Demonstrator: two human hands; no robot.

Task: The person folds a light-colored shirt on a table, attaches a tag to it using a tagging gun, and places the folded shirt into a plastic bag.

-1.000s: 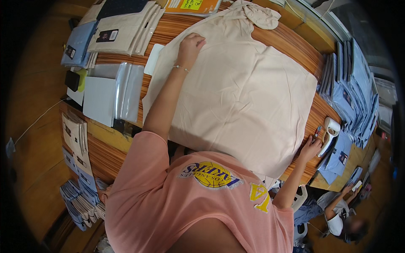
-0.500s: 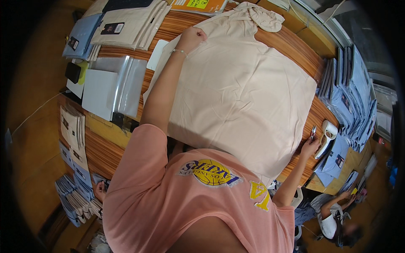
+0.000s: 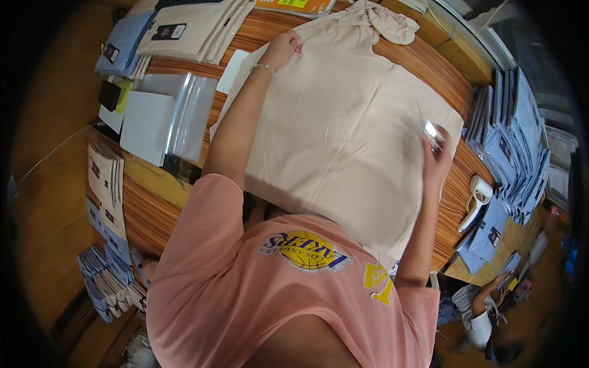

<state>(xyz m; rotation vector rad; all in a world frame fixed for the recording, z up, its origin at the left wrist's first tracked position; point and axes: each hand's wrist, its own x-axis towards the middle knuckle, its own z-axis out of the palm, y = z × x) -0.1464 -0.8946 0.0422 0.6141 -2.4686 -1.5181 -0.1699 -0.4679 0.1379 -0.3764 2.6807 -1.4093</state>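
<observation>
A cream shirt lies spread over the wood-grain table, lightly creased, with a sleeve bunched at its far end. My left hand rests at the shirt's far left edge, fingers curled into a pinch. What is between those fingertips is too small to make out. Over the right part of the cloth, my right hand grips small metal thread snips, their blades pointing away from me and smeared by motion. Right of this hand, a white handheld tool with a looped handle lies on the table.
Folded cream shirts and a blue packed shirt lie far left. Clear plastic bags and white card are nearer. Packed blue shirts line the right edge. Other people work at lower left and lower right.
My right hand has moved up and left with the thread snips, from beside the white tool to over the shirt. My left hand stays nearly in place.
</observation>
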